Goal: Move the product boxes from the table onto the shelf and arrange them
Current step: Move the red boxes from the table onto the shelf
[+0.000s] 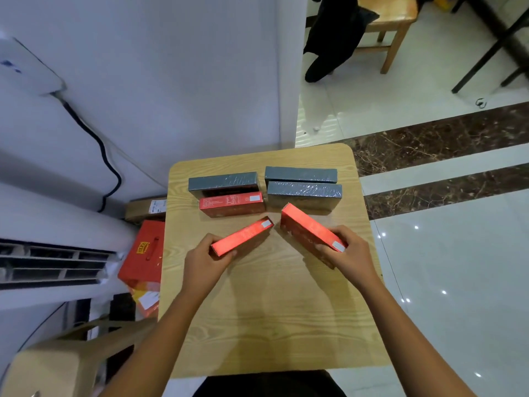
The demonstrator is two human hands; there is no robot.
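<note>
On the light wooden table (272,310) my left hand (204,260) grips the near end of a red product box (243,234) that points up and to the right. My right hand (347,253) grips the near end of a second red box (307,227), angled up and to the left. A third red box (232,203) stands on its edge behind them. Three dark grey wrapped boxes stand at the table's far side: one at the left (223,181) and two at the right (300,173) (305,193). No shelf is in view.
A white wall (171,81) rises behind the table. Left of the table on the floor lie a red carton (144,253) and a brown parcel (146,209), beside a white air conditioner (54,262) and a beige stool (54,365). A wooden chair (392,24) stands far right on the tiled floor.
</note>
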